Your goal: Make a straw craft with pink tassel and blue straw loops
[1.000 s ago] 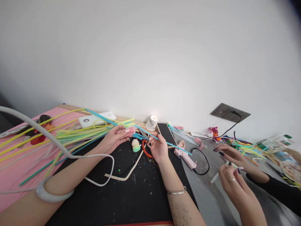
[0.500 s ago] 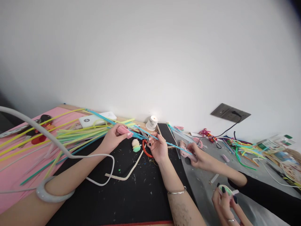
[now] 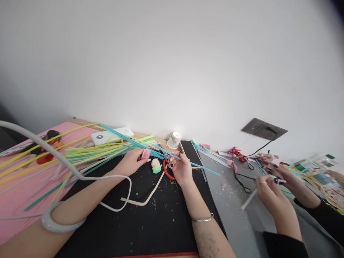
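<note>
My left hand (image 3: 132, 163) rests on the black mat (image 3: 150, 218) with its fingers closed on a small pink fuzzy piece (image 3: 146, 154). My right hand (image 3: 180, 167) is closed in a pinch on a long blue straw (image 3: 161, 149) that runs from the straw pile to past the mat's right edge. A small yellow and green pompom figure (image 3: 155, 166) and an orange ring (image 3: 167, 170) lie between my hands. A grey bangle sits on my left wrist and a thin bracelet on my right.
A pile of yellow, green and blue straws (image 3: 88, 152) spreads over the pink sheet (image 3: 16, 186). A white cable (image 3: 118, 193), a white power bank (image 3: 111, 135), a small white cup (image 3: 174, 140) and a dark phone (image 3: 190, 152) lie nearby. Another person's hands (image 3: 271, 190) work at the right.
My left hand dropped from the straws to the mat with the pink piece. The other person's hand drew back from the pink glue gun, which is gone from the grey surface.
</note>
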{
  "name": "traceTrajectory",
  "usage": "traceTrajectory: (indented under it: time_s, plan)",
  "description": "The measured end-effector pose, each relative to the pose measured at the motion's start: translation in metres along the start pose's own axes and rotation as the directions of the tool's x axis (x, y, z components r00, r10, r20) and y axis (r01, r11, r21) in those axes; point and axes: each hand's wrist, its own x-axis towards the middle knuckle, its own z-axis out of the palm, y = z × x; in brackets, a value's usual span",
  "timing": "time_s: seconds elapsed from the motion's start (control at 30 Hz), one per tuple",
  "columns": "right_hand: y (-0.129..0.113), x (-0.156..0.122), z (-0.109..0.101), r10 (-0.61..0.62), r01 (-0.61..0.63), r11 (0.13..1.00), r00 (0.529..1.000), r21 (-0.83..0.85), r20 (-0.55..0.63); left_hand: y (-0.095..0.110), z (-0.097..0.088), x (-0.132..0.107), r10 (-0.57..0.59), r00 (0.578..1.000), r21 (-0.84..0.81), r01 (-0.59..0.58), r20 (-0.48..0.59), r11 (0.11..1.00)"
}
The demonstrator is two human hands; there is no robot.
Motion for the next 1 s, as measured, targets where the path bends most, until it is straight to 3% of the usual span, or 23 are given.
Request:
traceTrajectory:
  time_s: [0.1, 0.3, 0.43, 0.6, 1.0]
  plan:
    - [-0.0001, -0.0001, 0.0003, -0.003, 0.003, 1.000, 1.000, -0.004, 0.004, 0.0011, -0.0009, -0.0003, -0.026, 1.000, 0.027, 0.025, 0.017, 0.999]
    - [-0.0002, 0.0000, 0.0005, -0.004, 0.004, 1.000, 1.000, -0.023, 0.014, 0.0053, -0.0029, -0.0019, -0.052, 0.998, -0.100, 0.050, -0.018, 0.994]
    - [-0.0004, 0.0003, 0.0006, -0.002, 0.002, 1.000, 1.000, -0.029, 0.006, 0.0072, -0.0039, -0.0026, -0.118, 0.992, -0.076, 0.120, 0.035, 0.990]
    - [-0.0005, 0.0004, 0.0012, -0.005, 0.006, 0.999, 1.000, -0.041, 0.004, 0.0067, -0.0039, -0.0026, -0.122, 0.992, -0.037, 0.123, 0.038, 0.992]
    - [-0.0025, -0.0024, 0.0006, -0.107, 0.063, 0.904, 0.991, -0.423, -0.082, 0.0030, -0.0002, -0.0021, -0.011, 0.998, 0.004, 0.010, 0.064, 1.000]
